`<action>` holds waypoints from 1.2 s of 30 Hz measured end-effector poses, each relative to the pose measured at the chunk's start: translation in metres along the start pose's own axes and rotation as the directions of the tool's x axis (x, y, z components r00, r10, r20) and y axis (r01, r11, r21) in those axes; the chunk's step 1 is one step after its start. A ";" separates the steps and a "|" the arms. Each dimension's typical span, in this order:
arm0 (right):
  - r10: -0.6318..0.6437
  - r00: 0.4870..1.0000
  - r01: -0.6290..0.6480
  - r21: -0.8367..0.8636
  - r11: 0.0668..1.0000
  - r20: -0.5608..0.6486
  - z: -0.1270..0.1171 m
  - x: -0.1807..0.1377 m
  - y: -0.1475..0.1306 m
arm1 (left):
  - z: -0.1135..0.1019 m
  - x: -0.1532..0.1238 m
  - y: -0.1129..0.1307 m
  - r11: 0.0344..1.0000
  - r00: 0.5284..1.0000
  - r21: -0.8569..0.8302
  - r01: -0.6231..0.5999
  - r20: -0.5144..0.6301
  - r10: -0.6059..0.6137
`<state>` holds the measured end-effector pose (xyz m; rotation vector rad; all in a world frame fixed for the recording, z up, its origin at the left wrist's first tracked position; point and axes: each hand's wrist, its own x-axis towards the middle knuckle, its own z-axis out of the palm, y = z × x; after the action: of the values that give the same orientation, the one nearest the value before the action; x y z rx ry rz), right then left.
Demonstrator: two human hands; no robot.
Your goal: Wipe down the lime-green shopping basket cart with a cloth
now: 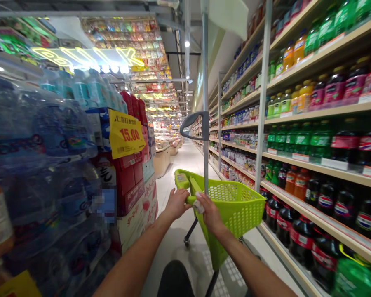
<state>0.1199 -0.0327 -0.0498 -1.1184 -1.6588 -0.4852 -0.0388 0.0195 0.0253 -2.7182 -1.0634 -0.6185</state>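
A lime-green plastic shopping cart (239, 206) with perforated sides stands in front of me. My left hand (177, 203) curls around the near end of its handle (190, 199). Beside it, my right hand (209, 211) holds a crumpled white wipe (199, 206) pressed against the handle bar. Whether the wipe is paper or cloth, I cannot tell. A grey pole (205, 74) rises from the cart and carries a grey loop-shaped grip (195, 126). The inside of the basket is mostly hidden by its walls.
Drink shelves (321, 161) line the right side, close to the cart. Stacked packs of bottled water (49, 165) and boxes with a yellow price sign (126, 134) crowd the left. A pale tiled aisle (190, 161) runs ahead past wooden display bins (161, 161).
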 end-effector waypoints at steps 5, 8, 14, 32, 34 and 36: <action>-0.030 0.999 0.028 0.072 0.997 0.036 -0.015 0.002 0.006 | 0.000 -0.004 0.018 1.000 0.998 -0.007 0.025 -0.064 -0.026; -0.036 0.999 0.033 0.115 0.993 0.021 -0.031 -0.001 0.010 | 0.002 -0.010 0.034 1.000 0.994 -0.014 0.012 -0.111 -0.013; 0.108 0.993 -0.103 0.095 0.990 -0.051 -0.062 -0.005 0.018 | 0.009 -0.008 0.041 0.995 0.994 -0.045 -0.087 -0.076 0.084; 0.411 0.907 -0.398 -0.128 0.908 0.091 -0.080 0.027 -0.011 | 0.011 -0.005 0.018 0.984 0.985 -0.015 0.175 0.011 -0.175; 0.360 0.921 -0.337 -0.159 0.928 0.148 -0.069 0.033 -0.027 | 0.012 -0.007 0.025 0.987 0.987 -0.020 0.160 -0.002 -0.160; 0.296 0.931 -0.259 -0.185 0.948 0.213 -0.060 0.035 -0.041 | 0.012 -0.009 0.032 0.988 0.989 -0.032 0.150 -0.005 -0.150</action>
<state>0.1155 -0.0825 0.0134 -1.5520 -1.6503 -0.3074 -0.0191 -0.0065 0.0109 -2.6777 -1.2758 -0.6724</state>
